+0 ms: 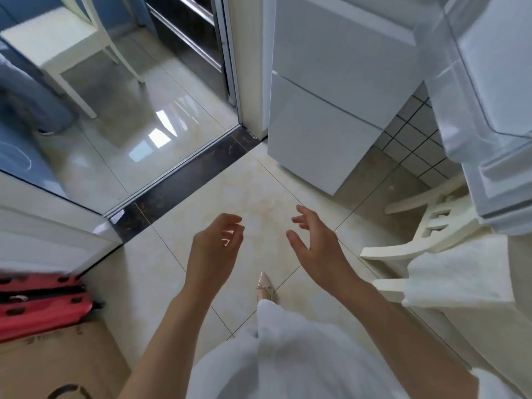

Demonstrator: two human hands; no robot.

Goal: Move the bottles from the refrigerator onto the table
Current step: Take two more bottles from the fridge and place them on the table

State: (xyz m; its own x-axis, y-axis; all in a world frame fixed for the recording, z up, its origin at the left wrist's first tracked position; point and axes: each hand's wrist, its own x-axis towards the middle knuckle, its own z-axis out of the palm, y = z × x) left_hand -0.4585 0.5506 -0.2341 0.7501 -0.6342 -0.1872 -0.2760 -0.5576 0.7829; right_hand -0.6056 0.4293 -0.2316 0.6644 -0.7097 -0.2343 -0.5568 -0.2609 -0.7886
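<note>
A person stands before the refrigerator (325,105), its upper door (486,90) swung open to the right of the white cabinet, both hands raised empty over the tiled floor (259,191). The left hand (214,246) hangs with fingers loosely curled, holding nothing; the right hand (315,240), nearer the refrigerator, spreads its fingers, relaxed and released. No bottles show in this view, and the door shelves appear bare, so where they are cannot be told. Chilled bottles would likely be heavy, rigid and slick with condensation, best gripped around the body.
</note>
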